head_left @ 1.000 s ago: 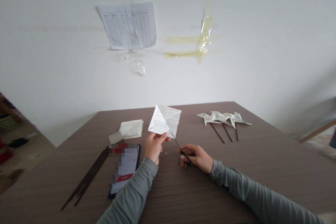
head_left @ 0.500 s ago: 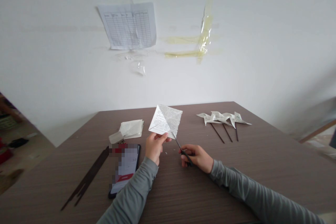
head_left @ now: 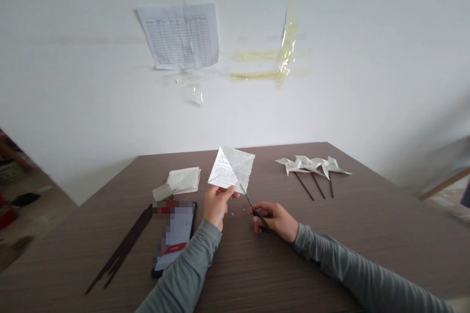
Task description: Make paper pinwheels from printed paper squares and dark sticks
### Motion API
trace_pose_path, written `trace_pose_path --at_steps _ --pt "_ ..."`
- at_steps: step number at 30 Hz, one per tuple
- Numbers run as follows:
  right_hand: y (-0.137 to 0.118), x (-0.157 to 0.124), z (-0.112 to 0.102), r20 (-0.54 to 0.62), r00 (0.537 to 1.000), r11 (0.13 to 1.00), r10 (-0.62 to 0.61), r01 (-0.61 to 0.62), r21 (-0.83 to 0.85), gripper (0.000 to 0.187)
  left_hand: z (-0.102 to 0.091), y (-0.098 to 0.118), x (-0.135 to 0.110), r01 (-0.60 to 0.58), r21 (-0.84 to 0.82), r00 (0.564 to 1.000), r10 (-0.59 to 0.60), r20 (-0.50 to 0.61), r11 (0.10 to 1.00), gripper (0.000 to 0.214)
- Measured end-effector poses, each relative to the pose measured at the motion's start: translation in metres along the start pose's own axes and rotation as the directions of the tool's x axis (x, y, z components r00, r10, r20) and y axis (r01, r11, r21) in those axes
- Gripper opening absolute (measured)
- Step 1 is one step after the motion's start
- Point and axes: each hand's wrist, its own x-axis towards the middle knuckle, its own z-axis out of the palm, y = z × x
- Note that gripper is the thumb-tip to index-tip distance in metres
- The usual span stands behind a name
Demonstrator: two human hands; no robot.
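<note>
My left hand (head_left: pixel 217 205) pinches the near edge of a square sheet of printed paper (head_left: pixel 233 168), held up above the table. Diagonal creases cross the sheet, and a slit runs in from its left corner. In my right hand (head_left: pixel 277 218) is a pair of scissors (head_left: pixel 253 207) with dark handles. The blades meet the paper at its near right corner and look closed or nearly so. Part of the handles is hidden by my fingers.
On the brown table (head_left: pixel 330 264), several paper pinwheels (head_left: pixel 312 164) on dark sticks lie at the right. To the left are a stack of paper squares (head_left: pixel 184 179), a bundle of dark sticks (head_left: pixel 123 249) and a phone (head_left: pixel 176 234). A wall (head_left: pixel 249 117) stands behind.
Hands, paper and scissors stay almost exactly where they were. Only the small number on the phone screen differs.
</note>
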Motion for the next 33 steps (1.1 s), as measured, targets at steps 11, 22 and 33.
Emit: trace_pose_path --at_steps 11,22,33 --pt "0.0012 0.0015 -0.0016 0.01 1.0 1.0 -0.006 0.006 0.007 0.081 -0.0027 -0.0027 0.0024 -0.011 0.028 1.0 0.011 0.015 1.0 0.027" --pt "0.0008 0.001 -0.0014 -0.002 1.0 1.0 -0.009 0.009 -0.005 0.08 -0.0027 -0.0025 0.0006 -0.02 0.034 0.999 0.019 0.036 0.999 0.027" --pt "0.0008 0.0016 -0.0003 -0.007 1.0 1.0 0.0 0.0 -0.02 0.083 -0.0027 -0.0015 -0.0002 -0.019 0.013 0.999 0.018 0.039 1.0 0.024"
